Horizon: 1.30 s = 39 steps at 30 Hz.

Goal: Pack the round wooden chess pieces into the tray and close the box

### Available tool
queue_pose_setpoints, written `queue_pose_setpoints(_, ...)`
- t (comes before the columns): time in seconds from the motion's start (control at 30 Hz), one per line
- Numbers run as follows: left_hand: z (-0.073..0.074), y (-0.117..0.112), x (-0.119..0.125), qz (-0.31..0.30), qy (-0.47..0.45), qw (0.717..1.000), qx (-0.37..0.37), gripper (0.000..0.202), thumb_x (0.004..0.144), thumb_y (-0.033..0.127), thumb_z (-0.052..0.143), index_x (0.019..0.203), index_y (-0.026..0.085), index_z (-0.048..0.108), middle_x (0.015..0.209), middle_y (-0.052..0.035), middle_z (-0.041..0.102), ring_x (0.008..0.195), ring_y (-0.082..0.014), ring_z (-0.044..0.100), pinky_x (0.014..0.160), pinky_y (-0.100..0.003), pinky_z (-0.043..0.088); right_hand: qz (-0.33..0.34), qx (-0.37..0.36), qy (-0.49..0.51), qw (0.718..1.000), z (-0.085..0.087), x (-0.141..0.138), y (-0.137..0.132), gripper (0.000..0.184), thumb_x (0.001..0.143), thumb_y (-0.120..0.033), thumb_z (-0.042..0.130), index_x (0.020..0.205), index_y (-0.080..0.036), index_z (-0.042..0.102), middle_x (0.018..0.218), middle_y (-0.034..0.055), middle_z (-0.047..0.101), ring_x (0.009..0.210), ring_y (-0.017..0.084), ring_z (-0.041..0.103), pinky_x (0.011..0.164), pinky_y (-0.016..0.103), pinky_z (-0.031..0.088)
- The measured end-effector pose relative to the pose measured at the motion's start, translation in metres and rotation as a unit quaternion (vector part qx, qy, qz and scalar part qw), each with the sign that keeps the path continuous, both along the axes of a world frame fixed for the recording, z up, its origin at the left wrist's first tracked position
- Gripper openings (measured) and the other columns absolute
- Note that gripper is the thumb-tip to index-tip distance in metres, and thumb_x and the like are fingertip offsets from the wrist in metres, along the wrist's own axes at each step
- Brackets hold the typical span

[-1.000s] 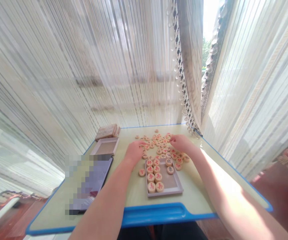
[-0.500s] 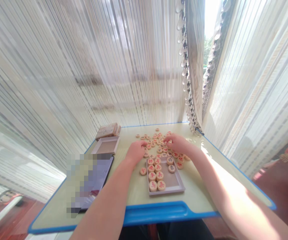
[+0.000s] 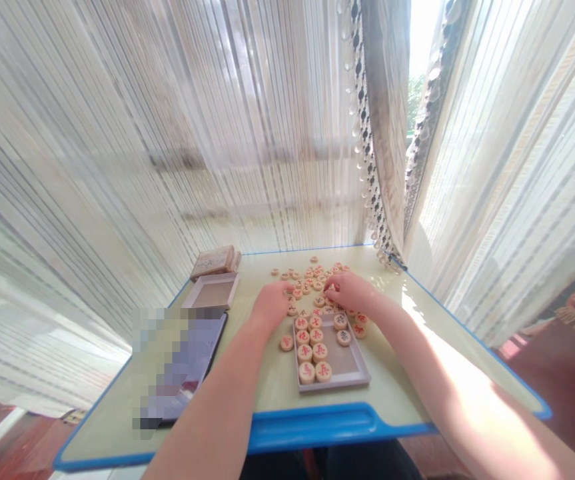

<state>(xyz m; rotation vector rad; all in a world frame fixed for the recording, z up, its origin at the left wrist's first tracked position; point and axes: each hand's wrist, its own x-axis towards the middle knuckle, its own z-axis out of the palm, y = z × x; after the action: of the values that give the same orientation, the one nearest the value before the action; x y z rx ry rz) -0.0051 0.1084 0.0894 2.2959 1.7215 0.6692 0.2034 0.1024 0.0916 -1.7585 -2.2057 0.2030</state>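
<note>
Round wooden Chinese chess pieces (image 3: 319,301) with red or dark characters lie scattered mid-table. A shallow pale box (image 3: 351,363) stands nearer me, with two columns of red-marked pieces on its left side and two dark-marked ones at its upper right. My right hand (image 3: 351,291) reaches over the scattered pieces, thumb and fingers pinched around one of them. At the left edge of the scatter, my left hand (image 3: 271,303) hovers low with its fingers closed; what they hold is too small to tell. One loose piece (image 3: 286,343) lies just left of the box.
A tablet-like device (image 3: 194,363), partly blurred out, lies on the left of the table (image 3: 387,393). Behind it are an empty shallow tray (image 3: 213,291) and a small stack of boxes (image 3: 213,261). String curtains (image 3: 267,167) hang behind and at both sides.
My right hand has moved slightly left and toward me, its fingers closing on a piece. The left hand has hardly moved. Pieces in the box stay as they were.
</note>
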Motion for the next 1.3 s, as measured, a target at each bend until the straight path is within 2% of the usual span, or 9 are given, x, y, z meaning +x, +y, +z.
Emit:
queue_pose_setpoints(0.13,0.001,0.002,-0.003,0.015,-0.031,0.999,-0.007,0.044,0.072,0.001,0.043,0.103,0.018,0.069,0.104,-0.0049,0.070,0.098,-0.0162,0.062,0.090,-0.025,0.045,-0.001,0.008,0.003,1.000,0.000,-0.001,-0.001,0.022,0.079,-0.029,0.053,0.092,-0.024,0.071,0.088,0.0047,0.067,0.081,0.017,0.060,0.071,0.025,0.044)
queue_pose_setpoints(0.23,0.002,0.004,-0.005,0.044,-0.041,0.998,-0.008,0.051,0.068,-0.002,0.042,0.108,0.018,0.067,0.109,-0.0057,0.068,0.104,-0.0173,0.060,0.092,-0.026,0.044,0.000,0.010,0.002,1.000,0.001,-0.001,-0.003,0.024,0.080,-0.028,0.052,0.095,-0.024,0.070,0.090,0.0053,0.066,0.081,0.017,0.060,0.070,0.025,0.043)
queue_pose_setpoints(0.4,0.000,0.005,-0.007,0.003,0.015,1.000,-0.007,0.049,0.070,0.000,0.041,0.105,0.020,0.069,0.112,-0.0053,0.067,0.109,-0.0185,0.057,0.097,-0.028,0.040,-0.004,-0.007,0.010,1.000,0.002,-0.002,-0.005,0.025,0.081,-0.030,0.052,0.099,-0.025,0.069,0.086,0.0046,0.067,0.079,0.017,0.060,0.069,0.025,0.043)
queue_pose_setpoints(0.53,0.000,0.004,-0.007,0.013,0.051,0.998,0.029,0.044,0.071,0.002,0.044,0.103,0.020,0.068,0.110,-0.0062,0.067,0.108,-0.0190,0.057,0.096,-0.027,0.040,-0.015,-0.013,0.007,1.000,0.002,-0.004,-0.003,0.023,0.080,-0.033,0.054,0.095,-0.023,0.069,0.088,0.0046,0.067,0.080,0.017,0.060,0.069,0.024,0.042)
queue_pose_setpoints(0.67,0.000,0.005,-0.008,0.017,0.060,0.998,0.024,0.043,0.073,0.003,0.044,0.105,0.020,0.067,0.108,-0.0071,0.067,0.105,-0.0192,0.058,0.095,-0.028,0.040,-0.010,-0.008,0.000,1.000,0.002,-0.004,-0.003,0.023,0.081,-0.032,0.054,0.094,-0.021,0.069,0.091,0.0054,0.067,0.084,0.017,0.059,0.071,0.024,0.041)
queue_pose_setpoints(0.93,-0.003,0.004,-0.005,-0.013,0.076,0.996,0.034,0.034,0.084,0.020,0.043,0.110,0.020,0.065,0.114,-0.0072,0.064,0.109,-0.0213,0.055,0.096,-0.031,0.040,0.019,0.028,0.001,0.999,-0.003,-0.003,-0.002,0.022,0.081,-0.033,0.052,0.091,-0.021,0.068,0.091,0.0051,0.065,0.084,0.017,0.057,0.072,0.024,0.040)
queue_pose_setpoints(1.03,-0.006,0.007,-0.003,-0.019,0.068,0.997,0.041,0.035,0.086,0.024,0.044,0.115,0.022,0.062,0.116,-0.0061,0.064,0.110,-0.0202,0.054,0.098,-0.031,0.039,0.020,0.026,0.002,0.999,-0.001,-0.005,-0.004,0.023,0.081,-0.032,0.051,0.092,-0.021,0.068,0.092,0.0053,0.065,0.086,0.017,0.056,0.074,0.025,0.040)
queue_pose_setpoints(1.13,-0.009,0.015,-0.002,-0.009,0.038,0.999,0.029,0.032,0.084,0.025,0.048,0.110,0.020,0.065,0.113,-0.0059,0.066,0.108,-0.0196,0.056,0.098,-0.029,0.038,0.017,0.036,0.010,0.999,0.002,-0.007,-0.006,0.025,0.081,-0.031,0.051,0.096,-0.021,0.067,0.090,0.0059,0.065,0.087,0.018,0.056,0.077,0.027,0.040)
queue_pose_setpoints(1.3,-0.011,0.022,-0.001,-0.019,-0.080,0.997,0.015,0.033,0.075,0.020,0.058,0.107,0.017,0.065,0.100,-0.0056,0.068,0.090,-0.0180,0.061,0.086,-0.029,0.046,0.053,0.066,0.014,0.996,0.004,-0.014,-0.011,0.023,0.080,-0.027,0.052,0.095,-0.019,0.068,0.088,0.0066,0.065,0.087,0.019,0.056,0.079,0.030,0.041)
